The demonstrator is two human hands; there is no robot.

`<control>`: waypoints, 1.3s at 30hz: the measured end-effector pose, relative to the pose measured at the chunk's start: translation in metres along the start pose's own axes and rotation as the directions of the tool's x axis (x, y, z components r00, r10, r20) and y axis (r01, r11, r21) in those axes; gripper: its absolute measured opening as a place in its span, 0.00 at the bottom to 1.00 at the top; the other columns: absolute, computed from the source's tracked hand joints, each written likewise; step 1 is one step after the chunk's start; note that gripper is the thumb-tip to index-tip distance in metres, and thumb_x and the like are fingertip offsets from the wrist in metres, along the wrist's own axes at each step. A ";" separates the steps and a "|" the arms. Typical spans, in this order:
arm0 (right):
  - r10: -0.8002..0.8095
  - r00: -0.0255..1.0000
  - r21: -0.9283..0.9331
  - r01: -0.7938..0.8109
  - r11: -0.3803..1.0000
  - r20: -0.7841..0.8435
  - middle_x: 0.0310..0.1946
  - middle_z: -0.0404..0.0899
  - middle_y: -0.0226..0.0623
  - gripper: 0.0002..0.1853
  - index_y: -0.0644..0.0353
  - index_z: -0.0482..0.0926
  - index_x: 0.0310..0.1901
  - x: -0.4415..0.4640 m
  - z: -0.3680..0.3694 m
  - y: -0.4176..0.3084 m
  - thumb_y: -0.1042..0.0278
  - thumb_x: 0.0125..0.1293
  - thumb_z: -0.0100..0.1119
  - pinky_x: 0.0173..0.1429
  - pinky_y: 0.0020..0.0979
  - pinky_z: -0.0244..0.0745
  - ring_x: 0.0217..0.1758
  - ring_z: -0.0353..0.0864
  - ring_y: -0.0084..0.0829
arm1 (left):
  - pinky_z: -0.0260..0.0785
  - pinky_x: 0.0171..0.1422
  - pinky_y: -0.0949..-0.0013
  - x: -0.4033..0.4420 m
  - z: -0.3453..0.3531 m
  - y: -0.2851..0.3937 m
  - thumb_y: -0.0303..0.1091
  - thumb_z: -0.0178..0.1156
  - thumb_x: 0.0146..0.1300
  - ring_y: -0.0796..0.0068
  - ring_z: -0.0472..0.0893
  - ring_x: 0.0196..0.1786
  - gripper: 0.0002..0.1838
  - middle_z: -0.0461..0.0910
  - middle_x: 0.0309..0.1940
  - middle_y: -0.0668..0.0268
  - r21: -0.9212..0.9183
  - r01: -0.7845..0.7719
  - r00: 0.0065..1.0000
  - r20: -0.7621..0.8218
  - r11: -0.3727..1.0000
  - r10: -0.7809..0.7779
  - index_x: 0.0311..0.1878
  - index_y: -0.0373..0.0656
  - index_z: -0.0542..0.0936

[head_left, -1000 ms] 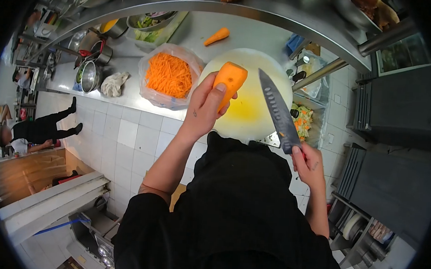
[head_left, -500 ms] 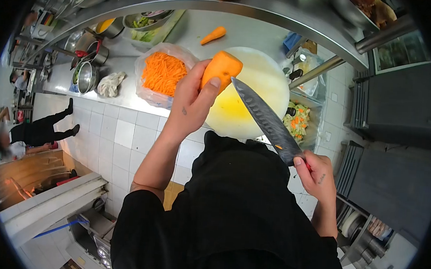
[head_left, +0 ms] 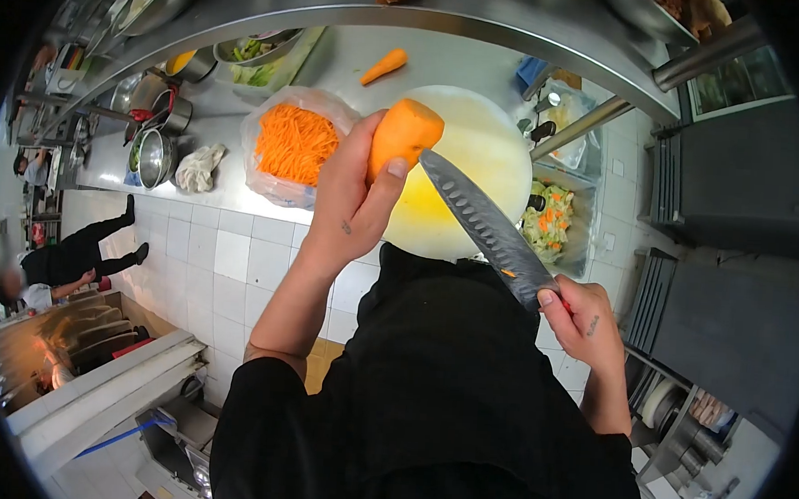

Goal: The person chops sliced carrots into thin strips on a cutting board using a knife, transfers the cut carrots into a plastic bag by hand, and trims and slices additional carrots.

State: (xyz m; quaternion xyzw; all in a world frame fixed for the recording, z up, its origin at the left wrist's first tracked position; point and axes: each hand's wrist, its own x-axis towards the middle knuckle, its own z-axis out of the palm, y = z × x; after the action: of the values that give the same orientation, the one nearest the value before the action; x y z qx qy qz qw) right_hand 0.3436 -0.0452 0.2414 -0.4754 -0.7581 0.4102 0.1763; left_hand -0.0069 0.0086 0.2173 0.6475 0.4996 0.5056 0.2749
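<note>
My left hand is closed around a thick peeled carrot, held above the round cutting board. In my right hand is the handle of a large chef's knife. Its dark dimpled blade points up and left, with the tip at the carrot's side near my left thumb; whether it has gone in, I cannot tell. A small orange shred clings to the blade near the handle. Yellow-orange stains mark the board. Left of it sits a plastic bag full of shredded carrot.
Another carrot lies behind the board. A crumpled cloth and metal bowls stand at the left. A bin of vegetable scraps is at the right. A steel shelf spans overhead. Another person stands far left.
The view has shifted slightly. The knife tip and carrot remain close together, and both hands keep their holds. The other person at the far left has changed arm posture.
</note>
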 end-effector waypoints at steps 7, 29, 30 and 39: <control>0.182 0.959 0.322 -0.246 0.914 0.215 0.17 0.73 0.34 0.19 0.63 0.77 0.33 0.004 -0.002 0.003 0.62 0.85 0.62 0.27 0.36 0.67 0.16 0.74 0.28 | 0.76 0.61 0.66 -0.002 -0.001 -0.014 0.42 0.54 0.87 0.72 0.80 0.54 0.31 0.79 0.68 0.56 -0.298 0.146 0.976 0.202 0.943 -0.087 0.83 0.35 0.62; 0.242 0.919 0.387 -0.355 0.851 0.312 0.18 0.75 0.30 0.20 0.63 0.78 0.37 -0.008 -0.002 -0.008 0.58 0.89 0.57 0.25 0.31 0.70 0.17 0.76 0.25 | 0.75 0.74 0.62 -0.009 0.010 -0.018 0.28 0.59 0.84 0.66 0.77 0.72 0.38 0.68 0.77 0.54 -0.402 0.197 0.968 0.225 0.894 -0.112 0.89 0.40 0.52; 0.244 0.919 0.390 -0.357 0.849 0.309 0.18 0.75 0.30 0.20 0.63 0.78 0.37 -0.008 -0.002 -0.007 0.58 0.89 0.57 0.25 0.31 0.70 0.17 0.76 0.25 | 0.75 0.74 0.62 -0.009 0.012 -0.020 0.28 0.59 0.84 0.66 0.77 0.72 0.38 0.68 0.77 0.54 -0.402 0.198 0.967 0.230 0.894 -0.111 0.89 0.40 0.52; 0.219 0.831 0.637 -0.538 0.552 0.512 0.20 0.72 0.28 0.22 0.63 0.77 0.37 -0.005 0.008 0.004 0.57 0.91 0.54 0.22 0.28 0.68 0.17 0.71 0.19 | 0.76 0.75 0.55 -0.003 0.044 -0.021 0.21 0.63 0.79 0.59 0.81 0.70 0.43 0.71 0.71 0.52 -0.595 0.095 0.995 0.052 0.798 -0.080 0.86 0.45 0.47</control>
State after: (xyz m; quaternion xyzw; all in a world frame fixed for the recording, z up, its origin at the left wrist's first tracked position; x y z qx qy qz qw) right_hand 0.3433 -0.0522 0.2339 -0.4238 -0.4093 0.7996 0.1163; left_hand 0.0267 0.0195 0.1833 0.5105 0.3411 0.6160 0.4935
